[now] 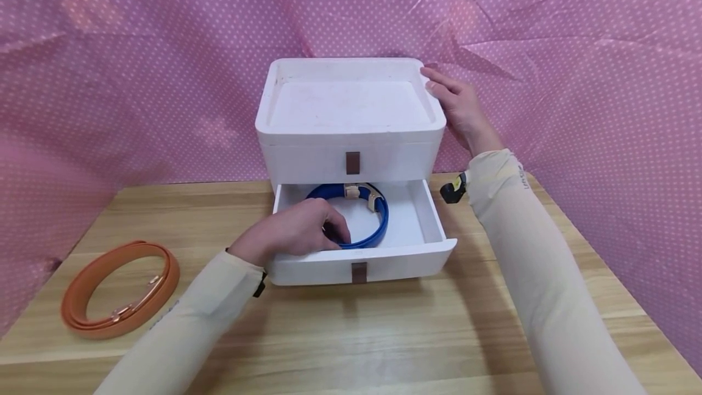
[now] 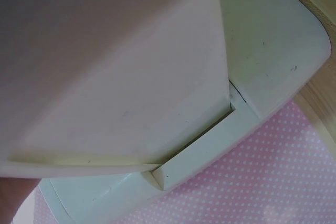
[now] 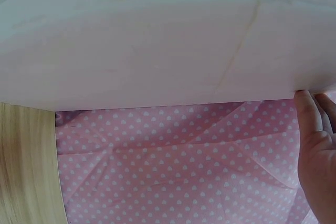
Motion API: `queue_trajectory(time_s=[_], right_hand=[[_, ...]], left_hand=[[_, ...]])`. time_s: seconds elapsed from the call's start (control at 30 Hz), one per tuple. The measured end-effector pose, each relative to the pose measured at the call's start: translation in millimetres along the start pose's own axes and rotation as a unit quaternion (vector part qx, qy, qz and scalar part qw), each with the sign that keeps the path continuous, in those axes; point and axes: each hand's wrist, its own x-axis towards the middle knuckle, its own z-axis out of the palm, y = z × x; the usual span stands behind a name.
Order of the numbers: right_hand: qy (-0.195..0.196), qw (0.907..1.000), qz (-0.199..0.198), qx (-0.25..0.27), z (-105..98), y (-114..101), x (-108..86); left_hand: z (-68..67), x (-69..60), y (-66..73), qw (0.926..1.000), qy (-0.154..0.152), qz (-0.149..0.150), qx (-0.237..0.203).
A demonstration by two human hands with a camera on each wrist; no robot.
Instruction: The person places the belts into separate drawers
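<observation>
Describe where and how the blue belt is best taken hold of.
Probably by the right-hand side of the blue belt, pinched from above: walls of the open drawer flank the coil, its centre is open, and metal fittings sit toward the back.

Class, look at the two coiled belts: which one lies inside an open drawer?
The blue belt, in the open lower drawer at the left hand; the orange belt lies outside, on the wooden table.
</observation>
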Motion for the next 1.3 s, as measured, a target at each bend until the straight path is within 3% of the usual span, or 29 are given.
queue_trajectory(time_s=[0.23,0.33,0.43,0.5,0.6,0.7,0.77,0.83,0.9,0.97,1.03,1.1,1.2,1.3], right_hand=[[0.002,1.0,0.005,-0.004,0.1,-0.2,0.4],[0.002,1.0,0.001,-0.001,-0.1,0.1,1.1],[-0.004,1.0,-0.003,0.005,0.1,1.0,2.5],[-0.008,0.9999,-0.007,0.008,0.5,1.4,3.4],[-0.007,0.9999,-0.01,0.008,1.0,1.4,3.9],[-0.003,0.9999,-0.007,0.01,0.7,0.7,3.6],[-0.002,0.9999,-0.004,0.012,0.5,0.2,3.4],[-0.002,0.9999,-0.001,0.013,0.3,0.0,3.2],[-0.001,0.9999,0.0,0.016,0.5,-0.2,3.1],[0.0,0.9998,0.0,0.018,0.8,-0.1,3.1],[0.001,0.9998,0.001,0.02,1.2,0.0,3.2],[0.002,0.9997,0.002,0.022,1.7,0.0,3.3],[0.004,0.9998,0.002,0.02,2.2,0.0,3.1],[0.006,0.9997,-0.001,0.023,2.4,-0.1,2.5]], left_hand=[[-1.8,-3.0,-2.8,0.999,0.03,0.034,0.0],[-4.3,-7.6,-2.7,0.9967,0.069,0.04,-0.011],[-7.1,-15.4,-0.2,0.9892,0.135,0.044,-0.037],[-7.9,-21.3,2.8,0.9778,0.193,0.056,-0.058],[-6.5,-31.3,11.9,0.9531,0.281,0.083,-0.077],[-1.4,-41.2,22.7,0.9266,0.342,0.135,-0.078],[3.4,-47.0,30.0,0.91,0.363,0.183,-0.08],[8.3,-50.5,35.7,0.8895,0.372,0.25,-0.087],[13.4,-53.2,41.1,0.8733,0.357,0.316,-0.101],[19.2,-55.4,45.4,0.8643,0.32,0.368,-0.122],[26.8,-58.0,49.1,0.8724,0.26,0.384,-0.154],[37.2,-59.5,51.2,0.887,0.2,0.375,-0.181],[55.3,-57.7,52.3,0.9169,0.115,0.312,-0.221],[72.1,-52.2,50.5,0.9371,0.047,0.235,-0.254]])
